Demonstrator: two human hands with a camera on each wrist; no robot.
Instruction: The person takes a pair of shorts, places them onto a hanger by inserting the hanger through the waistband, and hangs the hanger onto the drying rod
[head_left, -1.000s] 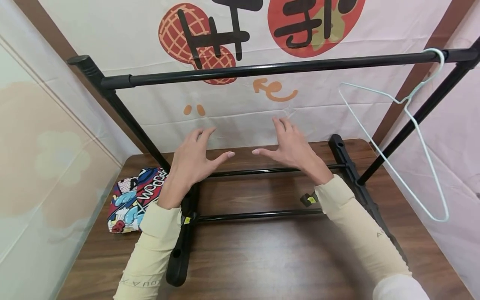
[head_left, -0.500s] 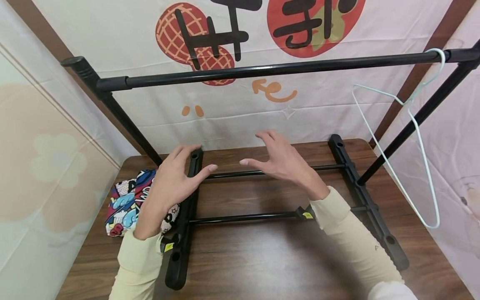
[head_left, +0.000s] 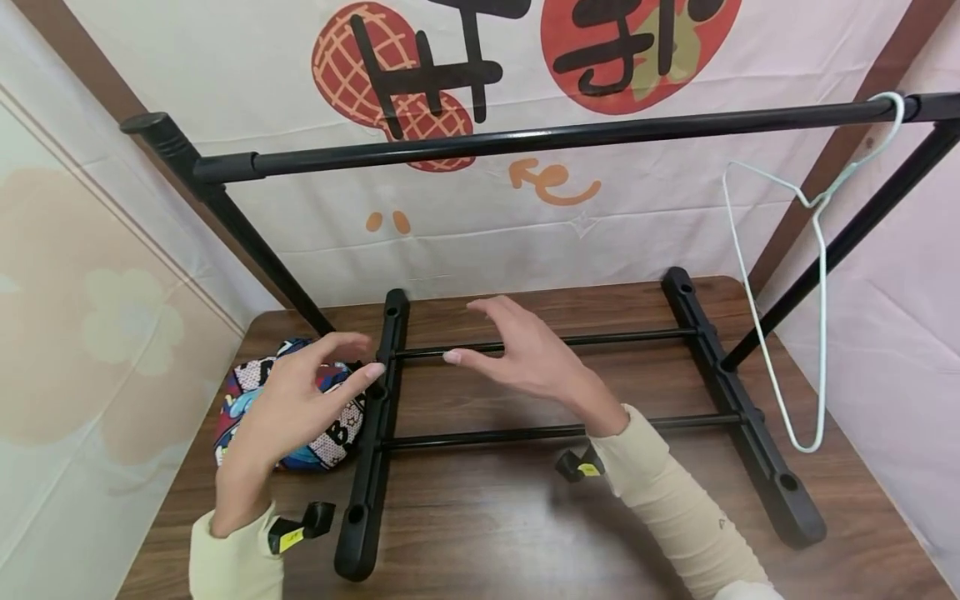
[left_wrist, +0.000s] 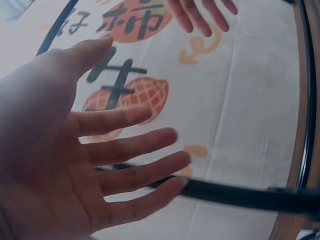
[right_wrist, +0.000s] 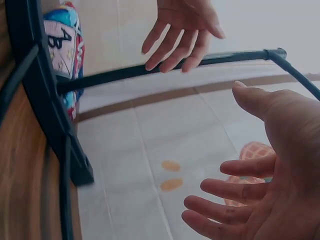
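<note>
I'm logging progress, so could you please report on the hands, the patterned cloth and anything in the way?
Left hand and right hand both empty. Patterned cloth on wooden table, ungripped. Rack's left foot between cloth and right hand, head view.

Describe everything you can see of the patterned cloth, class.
The patterned cloth looks like soft fabric, printed in red, blue, white and black with lettering. It lies bundled on the brown table beside the black rack's left foot; whether they touch is unclear. The left hand hides part of it in the head view; the right wrist view shows them apart.
</note>
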